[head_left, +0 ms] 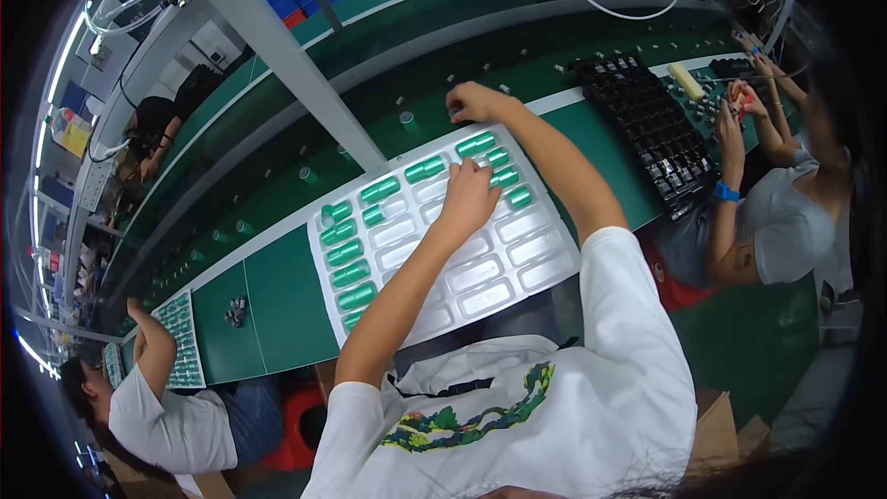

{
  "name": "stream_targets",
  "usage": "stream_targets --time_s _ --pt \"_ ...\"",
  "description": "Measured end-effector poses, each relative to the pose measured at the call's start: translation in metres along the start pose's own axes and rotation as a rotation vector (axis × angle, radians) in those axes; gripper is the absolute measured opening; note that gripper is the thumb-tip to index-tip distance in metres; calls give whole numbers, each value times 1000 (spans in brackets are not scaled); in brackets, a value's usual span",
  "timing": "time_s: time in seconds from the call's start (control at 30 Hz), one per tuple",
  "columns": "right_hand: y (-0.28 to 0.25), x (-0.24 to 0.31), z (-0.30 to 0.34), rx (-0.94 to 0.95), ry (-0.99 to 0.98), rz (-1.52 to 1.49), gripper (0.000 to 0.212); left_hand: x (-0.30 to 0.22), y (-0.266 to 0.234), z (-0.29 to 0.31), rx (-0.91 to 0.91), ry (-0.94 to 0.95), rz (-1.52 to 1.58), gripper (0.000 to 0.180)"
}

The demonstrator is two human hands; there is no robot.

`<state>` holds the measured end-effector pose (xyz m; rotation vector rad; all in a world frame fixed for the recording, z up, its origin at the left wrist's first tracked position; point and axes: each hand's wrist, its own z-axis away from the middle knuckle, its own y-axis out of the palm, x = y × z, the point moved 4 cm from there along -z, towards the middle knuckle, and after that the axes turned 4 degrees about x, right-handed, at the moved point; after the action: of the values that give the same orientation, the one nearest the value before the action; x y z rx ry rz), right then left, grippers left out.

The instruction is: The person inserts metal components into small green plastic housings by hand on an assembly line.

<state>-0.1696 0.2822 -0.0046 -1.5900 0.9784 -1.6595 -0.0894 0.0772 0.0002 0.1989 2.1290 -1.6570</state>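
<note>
A white moulded tray (480, 299) lies tilted across the bench in front of me, with metallic green cylinders in its left column and along its far rows. My left hand (472, 194) is over the far right part of the tray. Its bent fingertips meet a green cylinder (504, 176) in one of the pockets, and the hand covers part of the pockets beside it. Past the tray's far edge, my right hand (479, 103) reaches over the dark green conveyor, fingers pinched around something small and dark that they mostly hide. A green-topped cylinder (407, 120) stands on the conveyor to its left.
A grey metal post (305, 65) rises at the tray's far left. Black trays (647, 139) lie to the right, near a co-worker with a blue wristband (726, 191). Another co-worker sits left by a filled tray (180, 333). Dark small parts (236, 311) lie on the bench.
</note>
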Motion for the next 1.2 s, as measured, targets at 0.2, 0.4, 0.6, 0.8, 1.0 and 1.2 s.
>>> stream_targets --time_s 0.2,0.4,0.6,0.8,1.0,1.2 --pt "-17 -1 19 -452 4 -578 28 -2 -11 16 -161 48 112 34" --pt "-35 66 128 -396 -30 -1623 32 -6 -62 93 -61 -434 1649 40" --pt "3 153 211 -206 -4 -1440 36 8 -63 161 -158 -456 2173 38" --pt "51 205 228 -182 65 -1323 31 1 -58 177 -181 -446 2314 38" --pt "76 225 227 -165 -11 -1334 34 -5 -73 185 -389 -629 2236 34" --pt "92 239 224 -187 126 -1354 36 -2 -62 195 -412 -533 2169 37"
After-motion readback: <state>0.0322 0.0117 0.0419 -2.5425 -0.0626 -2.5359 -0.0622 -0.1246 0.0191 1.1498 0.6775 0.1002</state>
